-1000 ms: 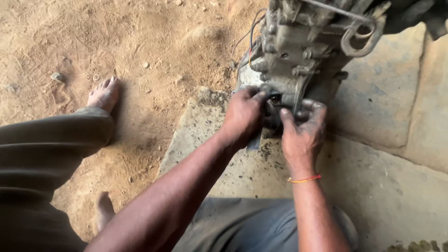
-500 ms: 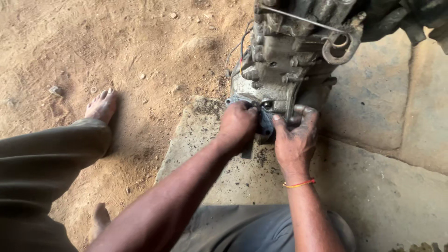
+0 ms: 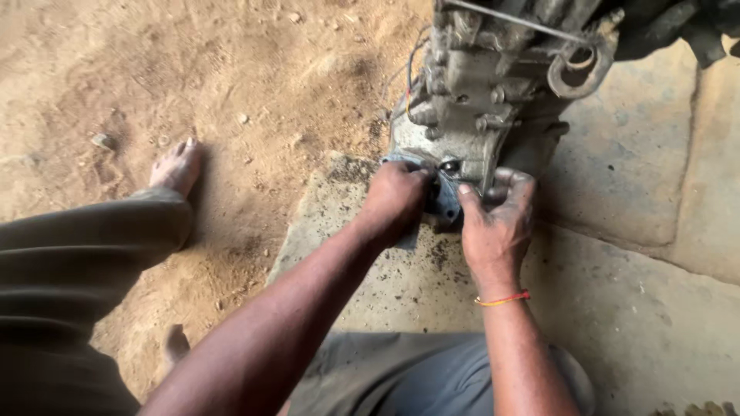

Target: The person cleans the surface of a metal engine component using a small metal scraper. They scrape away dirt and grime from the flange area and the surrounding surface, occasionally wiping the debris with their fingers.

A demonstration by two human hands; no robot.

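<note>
Both hands grip the lower end of a grimy grey metal engine casing. The left hand is curled shut on its blue-grey cover plate; the right hand clasps the edge beside it, above a stone slab.

The engine block stands on the stone slab, dirt ground to its left.

The big dirty engine block is blocking the way ahead — both hands are crowding its near end, the left hand and the right hand just beside each other. Bare stone slab is lying open to the right (sandy ground to the left), though a bare foot is resting there.
</note>
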